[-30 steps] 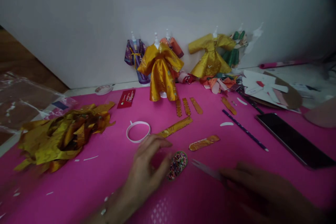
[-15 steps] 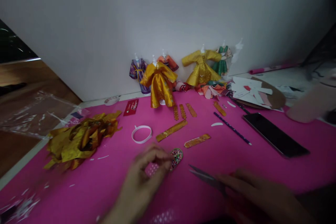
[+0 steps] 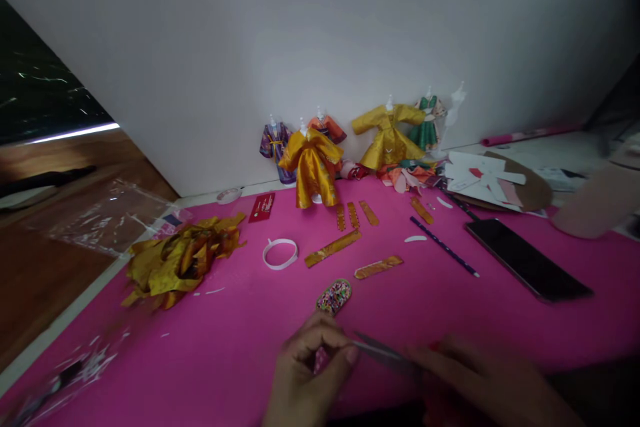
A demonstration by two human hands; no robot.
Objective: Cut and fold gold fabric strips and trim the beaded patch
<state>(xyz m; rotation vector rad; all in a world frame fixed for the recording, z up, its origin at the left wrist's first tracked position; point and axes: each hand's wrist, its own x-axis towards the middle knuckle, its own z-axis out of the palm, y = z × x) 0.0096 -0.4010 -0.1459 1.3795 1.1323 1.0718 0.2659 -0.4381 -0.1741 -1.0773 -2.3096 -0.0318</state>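
Observation:
My right hand [image 3: 465, 373] is wrapped round a pair of scissors [image 3: 383, 349], blades pointing left and close together. Their tips reach the fingertips of my left hand [image 3: 317, 363], which is pinched; what lies between finger and thumb is too small to make out. Just beyond the left hand rests an oval dish of multicoloured beads [image 3: 336, 295], partly covered by the fingers. Farther back on the pink surface are gold fabric strips, among them a long strip [image 3: 333, 249] and a pointed strip [image 3: 379, 267].
Miniature gowns on small stands, one a gold gown [image 3: 316, 170], line the wall. A heap of gold fabric scraps [image 3: 183, 260] and a white ring [image 3: 280, 255] lie left. A dark pencil [image 3: 444, 247], a phone [image 3: 527, 259] and white paper cutouts [image 3: 485, 177] lie right.
My left hand has moved right and nearer to me, away from the bead dish, and now meets the scissor tips. The blades have come closer together. The view has shifted slightly left.

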